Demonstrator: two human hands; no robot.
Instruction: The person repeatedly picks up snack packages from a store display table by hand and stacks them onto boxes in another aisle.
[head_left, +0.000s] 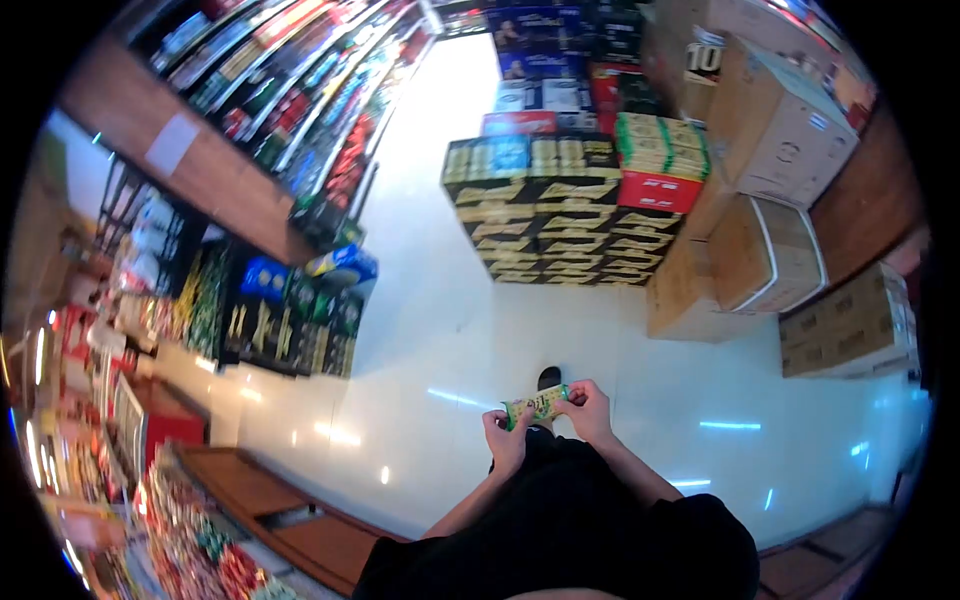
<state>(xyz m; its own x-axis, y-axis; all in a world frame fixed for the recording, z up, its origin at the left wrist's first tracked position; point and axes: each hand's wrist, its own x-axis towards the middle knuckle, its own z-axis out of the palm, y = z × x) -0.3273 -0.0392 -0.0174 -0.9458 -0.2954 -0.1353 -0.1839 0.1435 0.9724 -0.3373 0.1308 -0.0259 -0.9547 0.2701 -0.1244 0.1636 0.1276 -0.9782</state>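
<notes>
A small green-and-yellow snack packet [537,406] with dark printing is stretched between my two hands, in front of my body. My left hand [507,440] pinches its left end, thumb on top. Its right end is gripped by my right hand [588,408], with thumb and fingers closed on the edge. The packet looks sealed, though its far side is hidden. Below it, the tip of a dark shoe [549,377] shows on the pale floor.
Stacked black-and-gold cartons [570,225] stand ahead, with a red box [660,190] at their right. Large cardboard boxes [770,250] rise on the right. Stocked shelves [300,90] line the left, near more piled drink cases [290,325]. Shiny tiled floor [420,250] runs between them.
</notes>
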